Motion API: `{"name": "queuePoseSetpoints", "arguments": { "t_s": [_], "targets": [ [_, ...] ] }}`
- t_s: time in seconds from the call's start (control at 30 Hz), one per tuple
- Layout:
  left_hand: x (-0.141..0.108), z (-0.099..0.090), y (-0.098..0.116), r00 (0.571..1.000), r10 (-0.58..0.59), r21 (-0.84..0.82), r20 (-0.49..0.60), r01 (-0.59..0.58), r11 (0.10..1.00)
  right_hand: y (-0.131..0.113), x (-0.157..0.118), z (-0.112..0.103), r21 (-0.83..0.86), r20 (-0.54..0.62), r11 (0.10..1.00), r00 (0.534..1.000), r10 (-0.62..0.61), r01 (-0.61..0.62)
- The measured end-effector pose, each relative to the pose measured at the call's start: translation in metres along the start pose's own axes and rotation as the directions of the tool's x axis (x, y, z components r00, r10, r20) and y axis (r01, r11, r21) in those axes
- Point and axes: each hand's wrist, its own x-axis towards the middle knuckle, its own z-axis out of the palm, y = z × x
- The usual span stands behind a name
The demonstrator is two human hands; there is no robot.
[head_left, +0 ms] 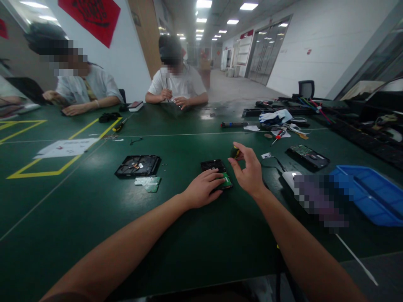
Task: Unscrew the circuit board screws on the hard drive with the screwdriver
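In the middle of the table lies a black hard drive (211,164) with a green circuit board (227,181) on its top. My left hand (203,189) rests over its near left part, fingers across the board and thumb at the near edge, holding it. Just above the drive's right side, my right hand (250,170) pinches the green and yellow handle of a screwdriver (234,152) between thumb and fingers. The shaft of the screwdriver cannot be made out. To the left are another opened hard drive (138,165) and a loose circuit board (147,183).
On the right stand a blue tray (374,195), a hard drive (307,157) and a partly blurred device with a cable (302,188). Tools and gloves (275,117) lie farther back. Two persons sit across the green table (94,218); another screwdriver (119,125) lies at the back left.
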Motion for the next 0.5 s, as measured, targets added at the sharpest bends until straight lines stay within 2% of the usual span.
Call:
{"name": "queuePoseSetpoints", "arguments": {
  "t_s": [0.5],
  "targets": [
    [0.0000, 0.0001, 0.0012, 1.000, -0.009, 0.009, 0.000, 0.009, 1.000, 0.0006, -0.0040, 0.0022, 0.128, 0.061, 0.988, 0.995, 0.081, -0.088]
  ]
}}
